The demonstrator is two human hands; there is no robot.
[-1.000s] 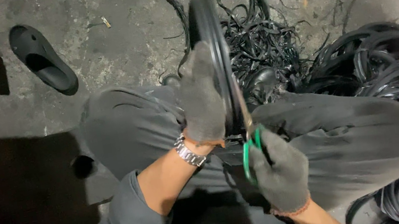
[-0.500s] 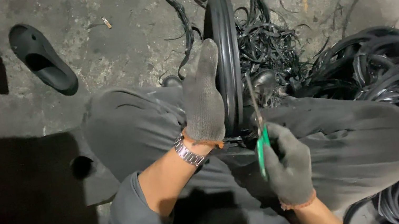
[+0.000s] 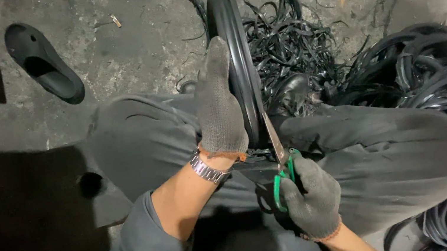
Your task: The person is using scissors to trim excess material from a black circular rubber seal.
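Compared with half a second ago, the right hand [image 3: 310, 201] has brought the green scissors [image 3: 279, 173] closer to the tyre [image 3: 237, 57], which stands upright on the floor between the knees, while the gloved left hand [image 3: 219, 105] stays flat, clamped on its side.

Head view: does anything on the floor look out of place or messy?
Yes. A single black slipper lies alone on the concrete at upper left, with no partner in view. Cut black rubber strips sprawl tangled behind the tyre, and a small butt-like scrap lies nearby.
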